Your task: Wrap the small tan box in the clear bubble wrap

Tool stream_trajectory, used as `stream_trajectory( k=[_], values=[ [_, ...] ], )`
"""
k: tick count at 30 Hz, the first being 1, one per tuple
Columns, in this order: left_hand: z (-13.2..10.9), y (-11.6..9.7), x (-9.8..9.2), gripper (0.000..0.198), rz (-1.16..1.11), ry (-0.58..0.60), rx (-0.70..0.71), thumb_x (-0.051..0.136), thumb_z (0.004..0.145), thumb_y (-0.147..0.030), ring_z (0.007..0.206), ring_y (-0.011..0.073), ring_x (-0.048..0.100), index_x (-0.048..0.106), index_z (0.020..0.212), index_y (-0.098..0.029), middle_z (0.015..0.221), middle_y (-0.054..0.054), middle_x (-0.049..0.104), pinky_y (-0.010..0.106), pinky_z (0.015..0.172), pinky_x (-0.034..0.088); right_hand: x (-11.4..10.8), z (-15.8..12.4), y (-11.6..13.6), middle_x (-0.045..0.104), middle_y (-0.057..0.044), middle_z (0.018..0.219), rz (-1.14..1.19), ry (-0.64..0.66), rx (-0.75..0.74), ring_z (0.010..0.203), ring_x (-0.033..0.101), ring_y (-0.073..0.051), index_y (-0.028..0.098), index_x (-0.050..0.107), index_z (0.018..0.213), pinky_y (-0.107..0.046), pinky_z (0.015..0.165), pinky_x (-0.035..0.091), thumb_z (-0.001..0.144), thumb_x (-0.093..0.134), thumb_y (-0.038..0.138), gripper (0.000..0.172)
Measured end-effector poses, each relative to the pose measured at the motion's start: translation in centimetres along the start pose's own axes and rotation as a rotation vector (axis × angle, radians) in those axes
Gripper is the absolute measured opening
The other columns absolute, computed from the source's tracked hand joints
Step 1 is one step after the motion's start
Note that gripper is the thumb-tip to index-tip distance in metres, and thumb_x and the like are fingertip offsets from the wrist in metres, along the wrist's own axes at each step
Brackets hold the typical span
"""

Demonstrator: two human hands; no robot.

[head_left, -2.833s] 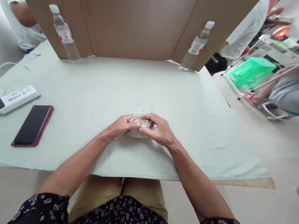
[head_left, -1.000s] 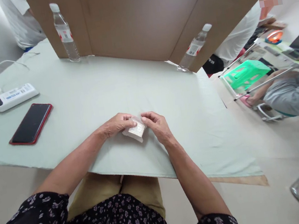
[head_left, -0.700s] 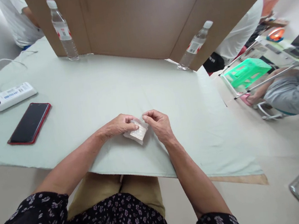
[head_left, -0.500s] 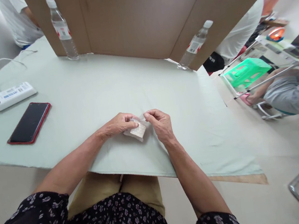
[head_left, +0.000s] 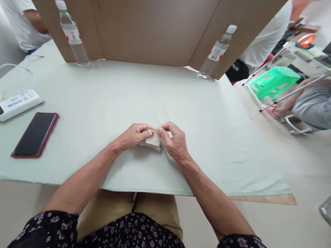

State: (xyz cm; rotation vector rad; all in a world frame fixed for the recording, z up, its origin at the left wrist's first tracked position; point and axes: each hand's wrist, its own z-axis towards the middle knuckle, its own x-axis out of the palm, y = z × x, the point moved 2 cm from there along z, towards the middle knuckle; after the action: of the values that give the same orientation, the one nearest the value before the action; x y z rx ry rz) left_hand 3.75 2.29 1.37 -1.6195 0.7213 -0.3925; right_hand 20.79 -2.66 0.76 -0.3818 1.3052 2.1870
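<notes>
Both hands are now closer together than half a second ago: the right hand (head_left: 174,141) has moved in toward the left hand (head_left: 132,135), so less of the small packet (head_left: 153,139) shows between them. Earlier, the packet lay more open and flat, with its pale dotted face visible; now only a small part of it shows.

The small packet is a pale, flat piece, and its long axis runs from the upper left to the lower right, with the lower corner pointing toward the person. It is tilted, with its near edge touching or almost touching the green cloth (head_left: 103,104) on the table.

The left thumb and fingers pinch the packet at its upper left end. The right thumb and forefinger are pressed together at its upper right edge, pinching something thin there; I cannot tell exactly what. So the packet lies between the two grips, just below the fingertips.

A red phone (head_left: 35,135) and a power strip (head_left: 15,105) lie well apart, to the left.
</notes>
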Motion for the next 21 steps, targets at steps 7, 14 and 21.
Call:
stream_trajectory(
  k=[7,14,21],
  values=[
    [0.33,0.46,0.13,0.042,0.133,-0.077,0.088,0.053,0.083,-0.045,0.074,0.0147,0.055,0.073,0.100,-0.012,0.082,0.003,0.066,0.026,0.067,0.041,0.32,-0.44,0.02,0.068,-0.003,0.086,-0.253,-0.009,-0.196,0.089,0.059,-0.021,0.023,0.061,0.086,-0.037,0.084,0.039,0.099,0.052,0.030,0.017],
    [0.42,0.38,0.64,0.041,0.208,-0.149,0.144,0.048,0.082,-0.041,0.066,0.0131,0.048,0.073,0.095,-0.012,0.071,0.000,0.060,0.025,0.062,0.037,0.37,-0.58,-0.07,0.068,-0.005,0.096,-0.366,-0.039,-0.314,0.092,0.058,-0.021,0.024,0.064,0.089,-0.037,0.085,0.040,0.100,0.053,0.030,0.017],
    [0.38,0.53,0.41,0.041,0.099,-0.126,0.069,0.052,0.079,-0.041,0.061,0.0119,0.045,0.073,0.097,-0.011,0.066,-0.001,0.055,0.025,0.058,0.035,0.04,-0.32,0.32,0.069,-0.004,0.094,-0.414,0.053,-0.425,0.095,0.058,-0.021,0.024,0.067,0.090,-0.037,0.087,0.039,0.097,0.059,0.025,0.011]
  ],
)
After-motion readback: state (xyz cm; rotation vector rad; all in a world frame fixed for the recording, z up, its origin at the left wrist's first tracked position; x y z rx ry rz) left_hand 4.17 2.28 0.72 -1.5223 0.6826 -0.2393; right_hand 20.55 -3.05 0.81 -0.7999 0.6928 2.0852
